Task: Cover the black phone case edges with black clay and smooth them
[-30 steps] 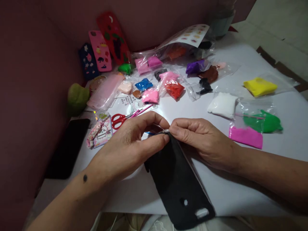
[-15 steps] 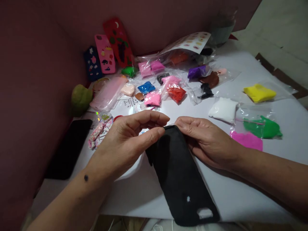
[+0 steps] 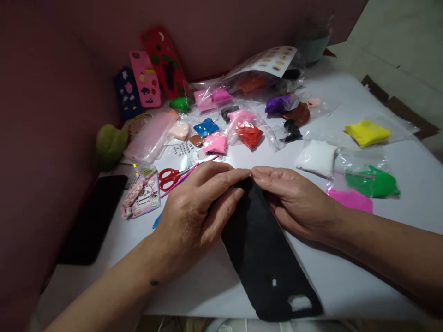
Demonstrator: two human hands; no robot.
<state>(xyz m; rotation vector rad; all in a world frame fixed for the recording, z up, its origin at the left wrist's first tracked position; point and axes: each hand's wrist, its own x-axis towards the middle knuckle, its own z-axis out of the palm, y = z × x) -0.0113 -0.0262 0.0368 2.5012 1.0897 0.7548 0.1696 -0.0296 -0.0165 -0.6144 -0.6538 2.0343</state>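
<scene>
On a white sheet (image 3: 207,286) against a dark red wall (image 3: 51,92), with clay packets (image 3: 249,133) strewn behind, our black phone case (image 3: 266,258) lay flat near the front edge. Our left hand (image 3: 194,207) pressed open on its far end; our right hand (image 3: 294,203) curled beside, grip unclear to us.

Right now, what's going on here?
A person works on a black phone case that lies on a white sheet, cutouts toward them. The left hand pinches its far edge, fingers over the rim and thumb on the face. The right hand has its fingertips at the same edge, with the thumb hidden. Bagged clay in many colours, red scissors and decorated cases lie beyond.
</scene>
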